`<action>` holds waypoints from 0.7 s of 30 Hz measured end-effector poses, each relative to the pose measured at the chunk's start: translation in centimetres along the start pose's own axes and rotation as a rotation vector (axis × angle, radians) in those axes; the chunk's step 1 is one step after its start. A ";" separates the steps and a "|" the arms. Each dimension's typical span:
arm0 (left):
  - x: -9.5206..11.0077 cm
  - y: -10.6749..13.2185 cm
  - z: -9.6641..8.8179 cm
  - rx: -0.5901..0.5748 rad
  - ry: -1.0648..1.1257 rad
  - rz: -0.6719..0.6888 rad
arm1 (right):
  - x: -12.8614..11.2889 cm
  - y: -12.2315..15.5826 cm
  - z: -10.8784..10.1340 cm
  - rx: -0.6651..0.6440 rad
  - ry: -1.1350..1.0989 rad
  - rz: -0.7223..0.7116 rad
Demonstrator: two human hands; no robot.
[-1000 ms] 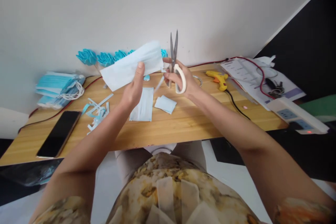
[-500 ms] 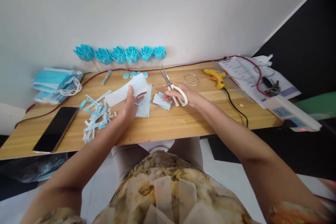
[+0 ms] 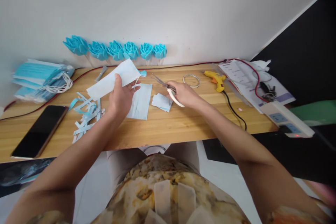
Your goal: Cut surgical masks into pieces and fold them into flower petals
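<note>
My left hand (image 3: 121,95) grips a pale blue-white strip of face mask fabric (image 3: 106,83), thumb on top and the other fingers beneath, lifted off the table. In my right hand (image 3: 183,94) are scissors (image 3: 175,98) with white handles, their blades pointing up and left toward the strip without touching it. Between the hands, a flat pale blue mask piece (image 3: 140,102) lies on the wood, and a small stack of cut pieces (image 3: 162,102) sits just right of it. A small blue petal-like piece (image 3: 143,73) shows behind the strip.
Several blue fabric flowers (image 3: 115,50) stand along the wall. At left are bagged masks (image 3: 39,77), a phone (image 3: 40,131) and cut scraps (image 3: 86,117). A wire ring (image 3: 191,81), yellow glue gun (image 3: 215,79), papers (image 3: 238,77) and power strip (image 3: 287,119) occupy the right.
My left hand has raised the strip and moved it left. My right hand has turned the scissors so the blades point further left, away from the small stack.
</note>
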State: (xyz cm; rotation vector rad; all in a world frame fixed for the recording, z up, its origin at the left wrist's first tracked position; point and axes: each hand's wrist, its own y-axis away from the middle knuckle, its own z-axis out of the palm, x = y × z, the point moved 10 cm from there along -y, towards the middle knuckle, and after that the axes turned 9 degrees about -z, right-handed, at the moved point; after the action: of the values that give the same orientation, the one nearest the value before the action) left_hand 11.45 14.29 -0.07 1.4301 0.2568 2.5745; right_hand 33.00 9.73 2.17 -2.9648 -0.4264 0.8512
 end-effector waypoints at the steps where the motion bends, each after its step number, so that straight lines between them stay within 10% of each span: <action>1: -0.2 -0.2 0.0 -0.001 0.014 -0.021 | -0.3 -0.1 0.2 -0.012 0.041 0.001; 13: -2.1 0.3 -2.0 -0.026 0.254 -0.335 | 5.6 2.0 -2.8 -0.168 0.565 0.168; 21: -2.8 0.8 -1.4 -0.068 0.258 -0.394 | -1.8 1.3 -0.4 -0.123 0.270 -0.123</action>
State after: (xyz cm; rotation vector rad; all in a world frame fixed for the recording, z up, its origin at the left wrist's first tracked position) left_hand 11.63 12.74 -2.92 0.9123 0.4342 2.4033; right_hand 32.03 7.99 3.28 -3.0623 -0.6589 0.4198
